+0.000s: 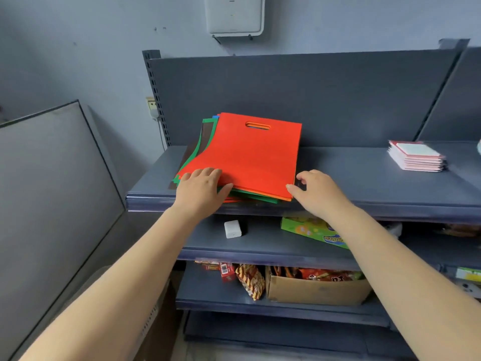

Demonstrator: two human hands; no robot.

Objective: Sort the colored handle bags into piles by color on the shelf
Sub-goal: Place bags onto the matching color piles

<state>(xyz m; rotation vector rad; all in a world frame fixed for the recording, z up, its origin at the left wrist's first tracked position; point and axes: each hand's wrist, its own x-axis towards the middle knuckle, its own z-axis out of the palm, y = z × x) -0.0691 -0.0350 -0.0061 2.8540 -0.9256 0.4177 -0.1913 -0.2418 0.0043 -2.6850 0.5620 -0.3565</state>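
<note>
Still at the start: mixed stack of flat cloth handle bags (229,175), red one on top, lying on the grey metal shelf (351,173). Left hand (201,190) resting on the near left corner, fingers fairly straight. Right hand (316,190) loosely curled by the right corner, maybe pinching an edge, hard to tell. Next: lift off the red bag and start a pile beside.

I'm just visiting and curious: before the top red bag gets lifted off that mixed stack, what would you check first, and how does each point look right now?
1. Red bag lies on top, uncovered: ok.
2. Left hand rests on the stack's near left corner: ok.
3. Right hand has a grip on the near right corner: not ok, fingers only near the edge.
4. Only one bag gets caught: cannot tell.
5. Bare shelf space right of the stack for a new pile: ok.
6. Pink packets stand apart: ok.
</note>
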